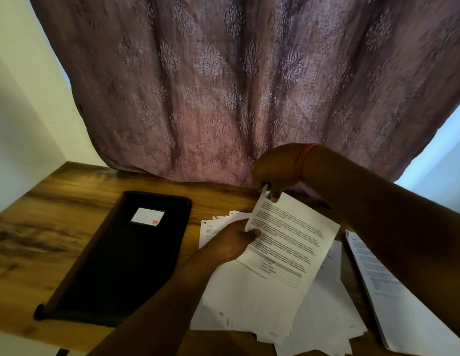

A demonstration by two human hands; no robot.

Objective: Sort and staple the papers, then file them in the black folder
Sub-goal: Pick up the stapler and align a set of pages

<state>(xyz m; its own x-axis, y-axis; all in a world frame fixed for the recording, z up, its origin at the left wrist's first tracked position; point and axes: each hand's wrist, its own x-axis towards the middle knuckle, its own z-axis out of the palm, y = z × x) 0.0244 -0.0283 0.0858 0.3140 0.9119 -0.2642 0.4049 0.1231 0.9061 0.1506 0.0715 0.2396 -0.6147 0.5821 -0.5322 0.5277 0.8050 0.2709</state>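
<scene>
Nearest me, loose white papers (252, 299) lie fanned and overlapping on the wooden worktop (56, 217), with a separate printed stack (393, 299) off to the right edge. Above that pile I hold one printed set (288, 237) lifted and tilted, its long axis running from lower right up to upper left. My left hand (234, 242) pinches the set at its left edge, thumb on top of the page, fingers hidden beneath. My right hand (275, 173) is curled round a small stapler (265, 188) and meets the set at its far top corner; only a sliver of metal shows, so I cannot tell whether the corner is seated fully in the stapler. Judgement: this is the stapling step, with sorting partly done, given the papers left loose below. The black folder (126, 255) lies closed and flat on the worktop to the left of both hands, well apart from the right hand, near the left one; its long axis runs from near-left to far-right, white label (147, 216) toward the far end. Filing would likely fall to the left hand, being nearer. Beyond, a patterned mauve curtain (236, 86) hangs down to the worktop's back edge.
</scene>
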